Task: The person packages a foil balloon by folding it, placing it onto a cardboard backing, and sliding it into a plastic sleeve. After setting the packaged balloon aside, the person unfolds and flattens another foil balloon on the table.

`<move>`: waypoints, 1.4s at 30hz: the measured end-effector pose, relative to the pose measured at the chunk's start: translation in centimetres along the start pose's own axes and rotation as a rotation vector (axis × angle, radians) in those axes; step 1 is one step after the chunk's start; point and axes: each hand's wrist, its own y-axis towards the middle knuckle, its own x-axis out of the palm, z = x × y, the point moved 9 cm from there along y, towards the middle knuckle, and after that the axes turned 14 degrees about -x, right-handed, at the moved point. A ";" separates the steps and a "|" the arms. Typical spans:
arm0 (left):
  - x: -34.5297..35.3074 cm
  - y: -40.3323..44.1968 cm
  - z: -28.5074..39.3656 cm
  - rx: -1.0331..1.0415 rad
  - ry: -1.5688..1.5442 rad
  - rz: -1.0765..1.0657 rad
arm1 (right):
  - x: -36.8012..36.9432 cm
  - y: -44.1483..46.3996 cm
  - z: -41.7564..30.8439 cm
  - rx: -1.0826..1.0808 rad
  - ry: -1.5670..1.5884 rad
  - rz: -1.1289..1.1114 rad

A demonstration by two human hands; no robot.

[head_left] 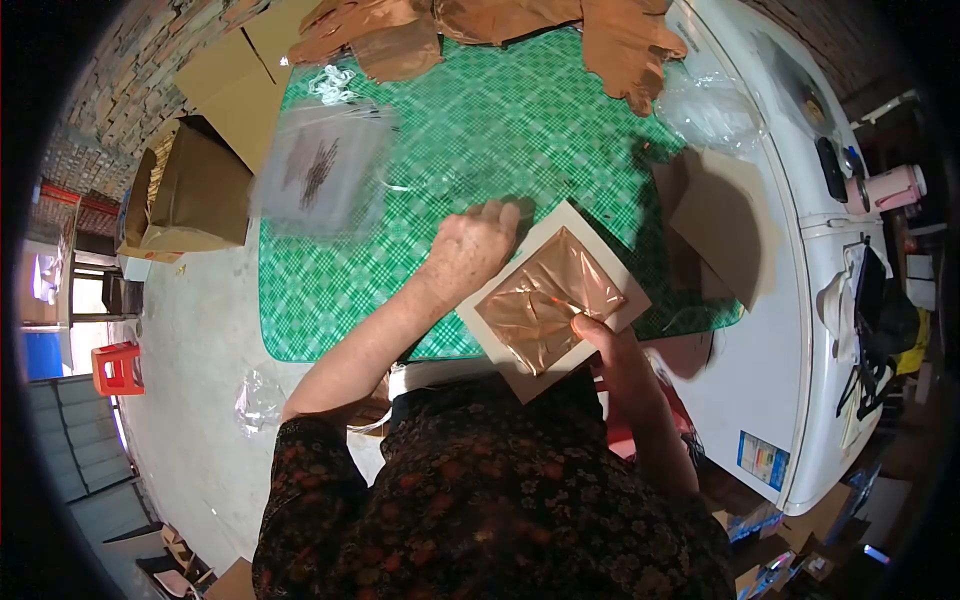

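Note:
A square pale card (641, 292) with a shiny, creased copper-coloured sheet (535, 300) on its face is tilted over the table's near edge. My right hand (600, 335) grips its lower right side, the thumb pressed on the coppery sheet and the other fingers hidden beneath. Just left of the card's upper edge is my left hand (478, 243), its fingers curled over the green checked tablecloth (480, 130). Whatever those fingers may hold is hidden.
Clear plastic bags (325, 165) lie on the table's left, beside white string (333, 85). Brown leather-like pieces (400, 45) cover the far edge. Cardboard sheets (725, 225) are at right, next to a white refrigerator (810, 330). An open carton (195, 190) stands left.

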 end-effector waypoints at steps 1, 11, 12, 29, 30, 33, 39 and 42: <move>0.0 0.1 0.0 -0.019 -0.023 -0.008 | -0.1 0.1 -0.1 -0.010 -0.040 -0.020; -1.5 -0.8 0.3 -0.012 -0.064 0.056 | -1.9 0.7 2.1 -0.016 0.110 0.043; -1.7 -0.8 0.4 -0.011 -0.071 0.039 | -1.9 0.6 2.3 0.011 0.152 0.054; -0.6 -0.6 -0.2 -0.124 -0.186 -0.137 | -3.6 0.1 3.3 0.048 -0.069 -0.018; -0.6 -0.7 -0.2 -0.127 -0.179 -0.148 | -3.5 0.3 3.1 0.023 -0.060 -0.021; -0.7 -0.9 -0.2 -0.126 -0.167 -0.168 | -2.8 0.3 2.3 0.110 0.034 0.029; -0.6 -1.5 -0.3 -0.070 -0.103 -0.257 | -1.6 -0.6 1.0 0.176 0.087 0.091; -1.4 -1.4 0.6 0.006 -0.137 -0.272 | -1.2 -0.4 0.8 0.145 0.050 0.096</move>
